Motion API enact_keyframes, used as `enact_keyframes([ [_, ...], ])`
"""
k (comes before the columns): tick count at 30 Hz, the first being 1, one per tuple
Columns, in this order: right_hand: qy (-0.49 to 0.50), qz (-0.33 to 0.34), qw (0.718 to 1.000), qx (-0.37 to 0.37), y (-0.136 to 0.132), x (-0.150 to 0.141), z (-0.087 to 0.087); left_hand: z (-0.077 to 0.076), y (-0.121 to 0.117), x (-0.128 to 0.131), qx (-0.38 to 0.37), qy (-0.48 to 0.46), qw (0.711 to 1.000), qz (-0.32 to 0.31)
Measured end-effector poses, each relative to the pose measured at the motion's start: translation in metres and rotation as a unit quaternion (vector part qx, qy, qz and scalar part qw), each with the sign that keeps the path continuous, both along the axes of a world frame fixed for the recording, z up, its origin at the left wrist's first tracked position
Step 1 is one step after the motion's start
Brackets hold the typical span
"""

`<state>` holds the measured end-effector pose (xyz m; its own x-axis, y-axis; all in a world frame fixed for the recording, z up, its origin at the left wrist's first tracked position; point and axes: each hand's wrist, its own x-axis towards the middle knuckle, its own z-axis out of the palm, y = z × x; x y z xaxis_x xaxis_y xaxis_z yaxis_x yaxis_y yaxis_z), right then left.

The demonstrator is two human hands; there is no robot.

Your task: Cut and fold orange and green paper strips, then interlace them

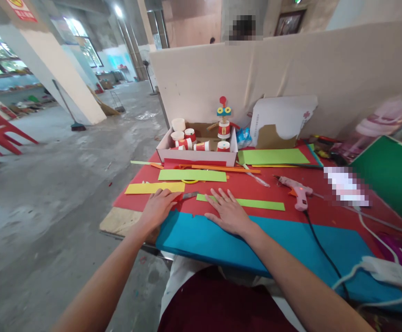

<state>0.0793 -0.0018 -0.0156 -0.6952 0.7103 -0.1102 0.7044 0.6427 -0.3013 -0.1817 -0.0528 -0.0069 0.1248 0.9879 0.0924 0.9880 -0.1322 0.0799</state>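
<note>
My left hand [162, 203] is at the table's left side, its fingers bent together over an orange-handled cutting tool. The tool's grey blade [189, 196] points right; whether it is a knife or scissors I cannot tell. A yellow paper strip [137, 188] lies just beyond that hand. My right hand [229, 210] rests flat with fingers spread, touching a narrow green paper strip [261, 204]. Beneath both wrists is a blue sheet [249, 244] along the front edge. Farther back lies a wider green strip [192, 175], with a yellow ring partly under it.
A shallow box [197, 157] holds paper cups and a cup figure [223, 128]. A pink glue gun [299, 191] lies to the right, its black cord crossing the blue sheet. A green board [391, 180], white cables and a power strip [389, 272] occupy the right side.
</note>
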Motion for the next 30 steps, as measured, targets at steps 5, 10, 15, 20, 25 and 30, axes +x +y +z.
enact_keyframes([
  [5, -0.002, -0.004, 1.0, -0.001, -0.001, 0.0, 0.0, -0.002, -0.003, -0.004, 0.015, 0.006, 1.0, -0.018],
  [10, 0.0, -0.009, 1.0, 0.009, 0.002, -0.004, -0.003, -0.004, -0.002, -0.01, 0.001, 0.009, 0.999, -0.041],
  [15, -0.003, -0.011, 1.0, 0.023, 0.005, -0.008, -0.006, -0.003, 0.003, -0.01, -0.001, 0.013, 0.998, -0.055],
  [20, 0.004, -0.013, 1.0, 0.027, 0.005, -0.008, -0.007, 0.0, 0.003, -0.02, 0.013, 0.051, 0.999, -0.014],
  [25, 0.0, -0.015, 0.999, 0.028, 0.005, -0.008, -0.007, 0.006, 0.005, -0.021, 0.041, 0.07, 0.997, 0.01],
  [30, -0.002, -0.013, 0.999, 0.034, 0.005, -0.008, -0.009, 0.008, 0.009, -0.011, 0.043, 0.064, 0.997, 0.005],
])
